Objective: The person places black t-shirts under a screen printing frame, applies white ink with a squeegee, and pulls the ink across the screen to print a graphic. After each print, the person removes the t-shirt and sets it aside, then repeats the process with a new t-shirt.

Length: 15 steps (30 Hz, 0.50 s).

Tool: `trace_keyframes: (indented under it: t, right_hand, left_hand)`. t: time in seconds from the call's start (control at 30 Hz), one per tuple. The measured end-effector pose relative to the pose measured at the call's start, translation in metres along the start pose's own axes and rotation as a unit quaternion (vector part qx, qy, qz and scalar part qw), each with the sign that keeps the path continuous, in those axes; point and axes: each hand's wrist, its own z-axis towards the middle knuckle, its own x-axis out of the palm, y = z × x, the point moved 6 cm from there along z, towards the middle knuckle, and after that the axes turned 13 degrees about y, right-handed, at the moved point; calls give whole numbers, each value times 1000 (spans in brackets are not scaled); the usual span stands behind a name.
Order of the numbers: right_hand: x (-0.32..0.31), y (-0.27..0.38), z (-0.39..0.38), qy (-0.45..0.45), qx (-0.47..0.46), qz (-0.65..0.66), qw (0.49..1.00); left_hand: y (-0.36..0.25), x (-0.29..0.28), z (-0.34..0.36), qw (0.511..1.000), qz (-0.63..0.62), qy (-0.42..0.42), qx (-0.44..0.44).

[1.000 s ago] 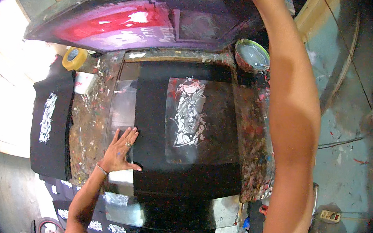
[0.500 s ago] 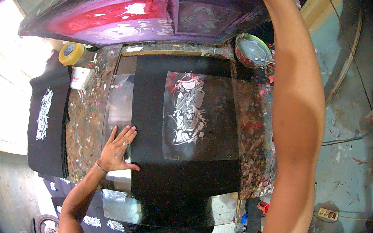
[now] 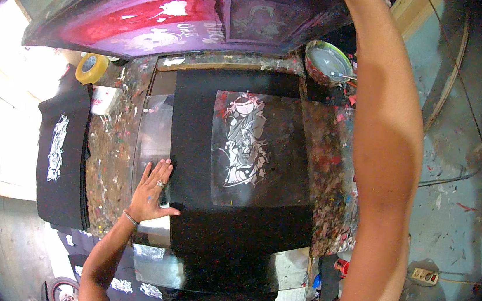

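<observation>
My left hand [image 3: 154, 194] lies flat, fingers spread and thumb out, at the left edge of a black cloth panel [image 3: 192, 227]. Under part of the palm shows the bare glossy pane [image 3: 155, 124] beside the cloth. On the panel is a see-through sheet [image 3: 284, 155] with a white, grey and red graphic on it. My right arm [image 3: 386, 142] reaches far up past the tilted printing screen [image 3: 149, 17], and its hand is beyond the top edge. That screen is raised at the far side, its mesh stained red and purple.
A tub of grey paint [image 3: 328, 62] stands at the far right. To the left are a roll of yellow tape [image 3: 92, 69], a white cup [image 3: 104, 101] and a stack of printed black cloth [image 3: 63, 161]. A power strip [image 3: 423, 277] is at the right.
My left hand has shifted very slightly toward the far left. The raised screen looks almost unmoved, and the cloth and sheet stay in place.
</observation>
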Motion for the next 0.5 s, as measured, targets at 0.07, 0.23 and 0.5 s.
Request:
trace_keyframes:
  t: [0.07, 0.23, 0.5]
  right_hand:
    - [1, -2, 4, -9, -5, -11, 1000]
    - [0, -4, 4, -9, -14, -4, 1000]
    - [4, 1, 10, -40, -59, -33, 997]
  left_hand:
    - [-1, -1, 1, 1000, 1, 6, -4]
    - [-4, 1, 2, 998, 63, 30, 4]
    - [0, -9, 4, 1000, -12, 13, 7]
